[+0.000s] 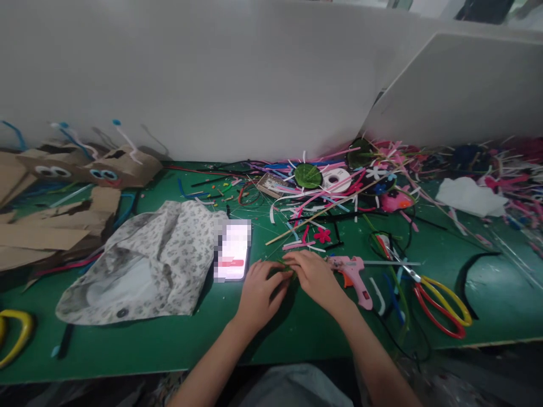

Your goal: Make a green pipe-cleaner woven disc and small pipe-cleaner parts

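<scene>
My left hand [261, 288] and my right hand [313, 276] meet over the green table, fingertips almost touching. Between them they pinch a thin green piece [283, 262] that looks like pipe cleaner; the fingers hide most of it. Just right of my right hand lies a pink glue gun [356, 277] with an orange trigger and a clear glue stick at its back. A phone [232, 251] with a lit screen rests left of my left hand. Beyond my fingers are a red flower shape [322, 235] and a wooden stick [314, 216].
Scissors with red and yellow handles [443, 305] lie at right, and a yellow handle [17, 336] shows far left. Left stand a patterned cloth [169, 260] and cardboard figures with eyes [123, 167]. Pipe cleaners, white tape roll [337, 180] and tissue [470, 196] crowd the back, below a grey partition [212, 73].
</scene>
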